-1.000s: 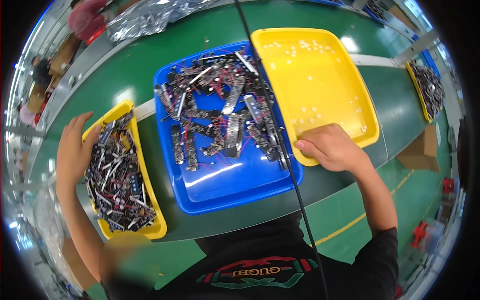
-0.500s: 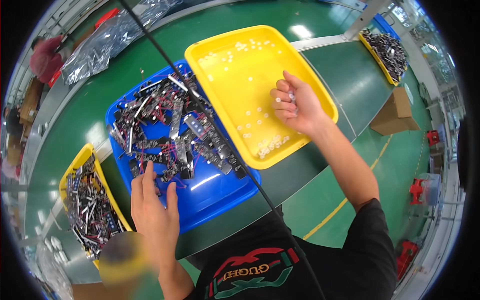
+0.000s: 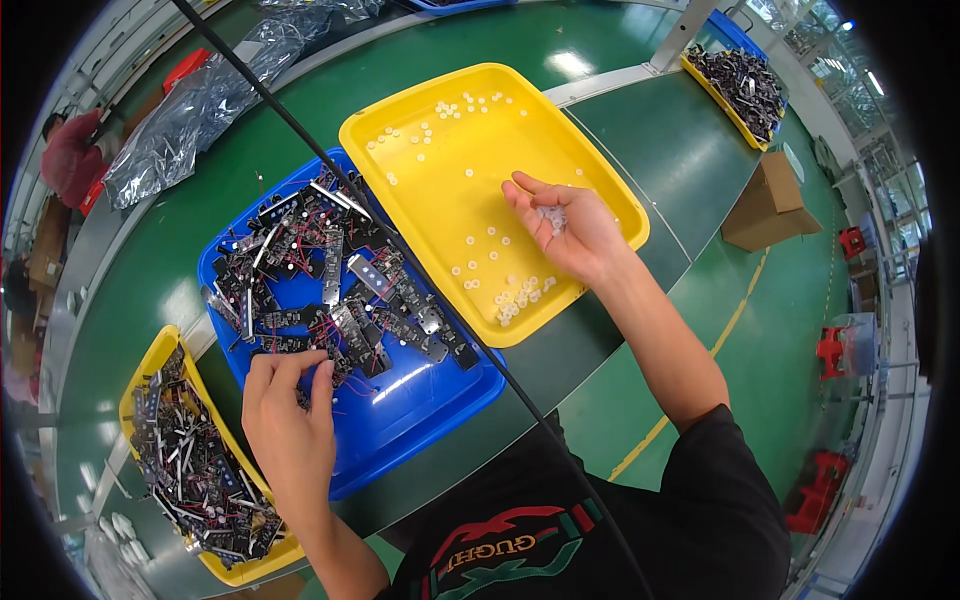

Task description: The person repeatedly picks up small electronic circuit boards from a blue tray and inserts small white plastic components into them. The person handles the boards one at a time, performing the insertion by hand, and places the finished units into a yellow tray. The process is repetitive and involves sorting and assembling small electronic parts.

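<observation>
**A:** Where are the small white rings?

**B:** A little cluster of white rings lies in the cupped palm of the right hand, which is turned palm up, fingers loosely apart, over the large yellow tray in the upper middle of the frame. More of the same rings are scattered over that tray's floor, thickest near its lower edge.

**A:** And the left hand?

**B:** The left hand is low and left of centre, palm down, fingertips drawn together on the dark metal parts with wires heaped in the blue tray. (Whether it actually pinches one piece I cannot tell; the fingers hide it.) The blue tray sits just beside the yellow one, their edges touching or overlapping.

**A:** What lies around them?

**B:** Both trays rest on a green belt. At the lower left, a smaller yellow bin holds more dark parts, just beside the left wrist. At the upper left lies a crumpled clear plastic bag. At the upper right another yellow bin of dark parts sits well apart, with a cardboard box below it. A thin black cable crosses the frame diagonally, over the blue tray.
</observation>
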Demonstrator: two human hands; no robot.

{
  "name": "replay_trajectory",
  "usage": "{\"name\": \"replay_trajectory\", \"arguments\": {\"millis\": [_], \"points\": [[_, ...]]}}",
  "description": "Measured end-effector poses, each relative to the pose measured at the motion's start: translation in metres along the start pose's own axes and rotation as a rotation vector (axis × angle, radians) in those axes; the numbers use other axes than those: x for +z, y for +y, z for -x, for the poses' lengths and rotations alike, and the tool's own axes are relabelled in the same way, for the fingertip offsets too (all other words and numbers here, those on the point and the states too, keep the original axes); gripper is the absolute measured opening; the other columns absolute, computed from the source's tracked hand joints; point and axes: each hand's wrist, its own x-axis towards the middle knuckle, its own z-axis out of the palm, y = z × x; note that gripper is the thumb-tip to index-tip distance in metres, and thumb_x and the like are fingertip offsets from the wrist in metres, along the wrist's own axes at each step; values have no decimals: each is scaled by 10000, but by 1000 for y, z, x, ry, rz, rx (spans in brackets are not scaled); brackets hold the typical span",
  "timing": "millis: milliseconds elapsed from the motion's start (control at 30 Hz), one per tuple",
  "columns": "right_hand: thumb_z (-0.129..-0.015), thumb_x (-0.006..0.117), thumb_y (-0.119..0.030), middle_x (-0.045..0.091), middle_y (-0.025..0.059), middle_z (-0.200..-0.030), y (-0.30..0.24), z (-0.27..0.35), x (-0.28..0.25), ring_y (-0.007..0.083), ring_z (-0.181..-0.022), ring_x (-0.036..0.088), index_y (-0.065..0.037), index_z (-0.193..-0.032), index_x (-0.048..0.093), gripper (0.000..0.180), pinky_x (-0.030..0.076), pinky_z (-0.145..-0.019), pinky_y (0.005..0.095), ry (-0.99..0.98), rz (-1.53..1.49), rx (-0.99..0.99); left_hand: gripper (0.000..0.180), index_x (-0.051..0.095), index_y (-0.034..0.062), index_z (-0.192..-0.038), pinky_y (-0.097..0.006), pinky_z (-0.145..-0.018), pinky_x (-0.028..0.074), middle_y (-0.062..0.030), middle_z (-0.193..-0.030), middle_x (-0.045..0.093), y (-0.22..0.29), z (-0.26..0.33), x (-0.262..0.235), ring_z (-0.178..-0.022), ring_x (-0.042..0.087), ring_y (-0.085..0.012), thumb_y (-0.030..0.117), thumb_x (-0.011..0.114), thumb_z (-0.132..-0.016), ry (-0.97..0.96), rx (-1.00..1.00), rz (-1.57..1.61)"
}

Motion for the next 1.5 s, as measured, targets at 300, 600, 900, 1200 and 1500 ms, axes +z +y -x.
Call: {"name": "replay_trajectory", "arguments": {"millis": [300, 600, 900, 1200, 1500], "points": [[-958, 374, -174, 357, -40, -557, -4, -5, -26, 57, -395, 281, -101, -841, 502, 188, 214, -332, 170, -470, -72, 211, 81, 589, -1, -831, -276, -722, 416, -114, -914, 625, 3, 0, -20, -809, 562, -186, 57, 621, -784, 0, 20, 555], [-929, 396, -110, 330, -45, -598, -3, 7, 2, 33, -403, 249, -23, -958, 497, 136, 226, -342, 167, -104, 138, 165, 224, 443, 27, -828, -292, -712, 461, -196, -861, 625, -8, -10, -9, -771, 599, -186, 219, 433, -942, 105, -63, 1247], [-909, 398, -94, 362, -23, -643, -3, 13, -3, 48, -410, 272, 49, -1176, 415, 303, 246, -354, 178, -211, 214, 159, 285, 500, 10, -932, -224, -376, 431, -195, -853, 609, -3, -4, 2, -498, 554, -143, 284, 422, -950, -213, -484, 1668], [-941, 380, -90, 553, 41, -827, 4, 19, -3, 33, -404, 336, 21, -1138, 458, 238, 283, -333, 161, -344, 24, 124, 341, 513, -25, -1137, -269, -767, 497, -125, -963, 625, -8, -2, 10, -871, 602, -159, 8, 603, -810, -127, -321, 1449], [-936, 429, -120, 528, 17, -846, 16, 2, -4, 24, -464, 332, -7, -1118, 455, 215, 270, -362, 149, -212, 205, 38, 245, 578, -21, -1054, -259, -771, 501, -128, -1019, 623, -12, -1, 13, -892, 587, -145, 23, 614, -815, -101, -290, 1345]]}}
